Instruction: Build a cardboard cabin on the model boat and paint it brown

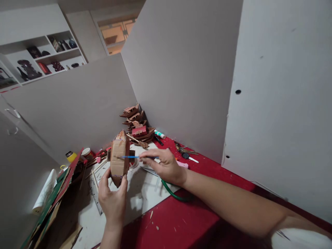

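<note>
A cardboard model boat [119, 152] is held up on end, its flat tan underside facing me and brown paint along parts of its edges. My left hand [113, 193] grips it from below, thumb and fingers on either side of the lower tip. In my right hand [166, 166] is a thin blue paintbrush [131, 157], pinched between thumb and fingers. The brush points left, and its dark tip is at the middle of the underside; I cannot tell whether it touches. Below the right hand lie scissors with green handles [172, 193].
Several brown model boats [138, 121] are stacked in the back corner. Cardboard sheets [55, 200] and a paper roll [45, 190] lean at the left. A ruler [95, 195], a yellow bottle [70, 156] and pliers [181, 148] lie around the red table [166, 221]. Grey panels [186, 69] wall the back.
</note>
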A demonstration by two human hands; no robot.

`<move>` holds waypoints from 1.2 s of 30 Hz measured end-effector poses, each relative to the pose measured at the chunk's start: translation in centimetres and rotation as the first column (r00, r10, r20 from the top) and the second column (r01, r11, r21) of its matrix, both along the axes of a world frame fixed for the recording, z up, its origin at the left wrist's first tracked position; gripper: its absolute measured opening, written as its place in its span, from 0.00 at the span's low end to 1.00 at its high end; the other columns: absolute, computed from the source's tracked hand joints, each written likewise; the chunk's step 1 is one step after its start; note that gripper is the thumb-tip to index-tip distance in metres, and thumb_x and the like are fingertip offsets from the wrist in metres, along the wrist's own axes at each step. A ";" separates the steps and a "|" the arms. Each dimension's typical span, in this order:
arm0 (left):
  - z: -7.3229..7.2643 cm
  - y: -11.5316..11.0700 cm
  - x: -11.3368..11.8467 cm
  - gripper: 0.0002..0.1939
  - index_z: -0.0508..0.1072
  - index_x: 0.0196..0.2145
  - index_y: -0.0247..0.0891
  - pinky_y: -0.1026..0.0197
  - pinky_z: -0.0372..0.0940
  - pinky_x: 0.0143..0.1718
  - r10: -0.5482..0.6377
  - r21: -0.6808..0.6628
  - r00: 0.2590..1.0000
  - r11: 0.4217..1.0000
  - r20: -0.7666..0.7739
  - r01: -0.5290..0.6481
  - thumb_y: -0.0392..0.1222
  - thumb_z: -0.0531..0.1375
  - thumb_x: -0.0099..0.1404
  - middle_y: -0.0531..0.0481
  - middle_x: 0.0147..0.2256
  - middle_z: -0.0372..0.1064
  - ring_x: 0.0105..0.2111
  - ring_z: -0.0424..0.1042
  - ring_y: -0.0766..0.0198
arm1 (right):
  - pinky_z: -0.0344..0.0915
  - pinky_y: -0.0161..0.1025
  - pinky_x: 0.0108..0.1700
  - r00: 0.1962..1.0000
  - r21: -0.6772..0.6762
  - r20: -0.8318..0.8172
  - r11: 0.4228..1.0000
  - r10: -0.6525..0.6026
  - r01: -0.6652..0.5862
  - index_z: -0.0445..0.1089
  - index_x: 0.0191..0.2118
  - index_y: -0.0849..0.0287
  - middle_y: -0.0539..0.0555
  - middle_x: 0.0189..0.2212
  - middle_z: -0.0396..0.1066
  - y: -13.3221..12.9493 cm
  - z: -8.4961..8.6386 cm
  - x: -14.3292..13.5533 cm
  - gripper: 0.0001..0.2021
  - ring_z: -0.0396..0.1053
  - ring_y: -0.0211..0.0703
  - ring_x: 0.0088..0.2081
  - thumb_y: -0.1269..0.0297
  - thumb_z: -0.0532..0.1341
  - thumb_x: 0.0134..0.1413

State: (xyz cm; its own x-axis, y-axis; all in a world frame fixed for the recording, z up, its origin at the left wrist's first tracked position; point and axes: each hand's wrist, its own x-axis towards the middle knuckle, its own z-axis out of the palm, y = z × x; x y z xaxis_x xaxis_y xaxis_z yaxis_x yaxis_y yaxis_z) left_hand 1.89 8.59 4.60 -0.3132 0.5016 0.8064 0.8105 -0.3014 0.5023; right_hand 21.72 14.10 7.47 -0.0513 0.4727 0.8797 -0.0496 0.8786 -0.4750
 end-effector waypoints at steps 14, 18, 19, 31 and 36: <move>-0.6 0.4 -0.4 0.25 0.69 0.51 0.38 0.52 0.62 0.47 0.079 0.075 0.970 0.995 -0.230 -0.063 0.42 0.65 0.55 0.40 0.44 0.73 0.43 0.71 0.51 | 0.73 0.36 0.37 0.998 0.177 0.035 0.983 -0.045 0.038 0.76 0.43 0.56 0.56 0.34 0.79 0.7 -0.3 0.0 0.10 0.76 0.41 0.35 0.71 0.61 0.58; -0.6 0.4 -0.4 0.24 0.70 0.49 0.37 0.53 0.64 0.44 0.120 0.106 0.953 0.990 -0.279 -0.093 0.42 0.65 0.55 0.41 0.43 0.74 0.41 0.72 0.52 | 0.73 0.36 0.38 0.984 0.210 -0.055 0.962 -0.168 0.176 0.75 0.43 0.58 0.56 0.34 0.79 1.1 -0.4 0.2 0.09 0.76 0.40 0.35 0.73 0.62 0.57; -0.6 0.4 -0.5 0.24 0.70 0.49 0.37 0.53 0.64 0.43 0.117 0.104 0.951 0.990 -0.285 -0.091 0.42 0.65 0.55 0.41 0.43 0.74 0.41 0.72 0.52 | 0.73 0.36 0.37 0.989 0.235 -0.021 0.961 -0.146 0.147 0.75 0.43 0.59 0.56 0.33 0.79 1.0 -0.4 0.1 0.09 0.76 0.40 0.34 0.73 0.62 0.57; -0.6 0.4 -0.6 0.24 0.69 0.49 0.38 0.52 0.64 0.45 0.138 0.113 0.944 0.988 -0.301 -0.108 0.43 0.66 0.54 0.41 0.43 0.74 0.41 0.73 0.52 | 0.73 0.35 0.35 0.978 0.273 -0.005 0.941 -0.207 0.200 0.74 0.41 0.59 0.55 0.31 0.79 0.7 -0.3 0.1 0.07 0.76 0.39 0.31 0.72 0.62 0.57; -0.5 0.4 -0.6 0.23 0.70 0.48 0.37 0.51 0.64 0.45 0.138 0.104 0.953 0.988 -0.269 -0.114 0.44 0.65 0.54 0.42 0.41 0.74 0.40 0.73 0.52 | 0.73 0.36 0.36 0.935 0.225 -0.092 0.907 -0.343 0.355 0.74 0.39 0.58 0.55 0.32 0.79 0.7 -0.2 0.1 0.06 0.77 0.40 0.32 0.72 0.62 0.57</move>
State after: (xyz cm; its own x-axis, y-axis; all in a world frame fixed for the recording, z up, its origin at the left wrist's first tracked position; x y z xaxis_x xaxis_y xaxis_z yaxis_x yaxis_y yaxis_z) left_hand 1.29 9.02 4.12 -0.1295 0.3970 0.9087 0.9477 -0.2200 0.2311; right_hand 21.87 14.80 7.23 0.1258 0.2329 0.9643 0.2628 0.9295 -0.2587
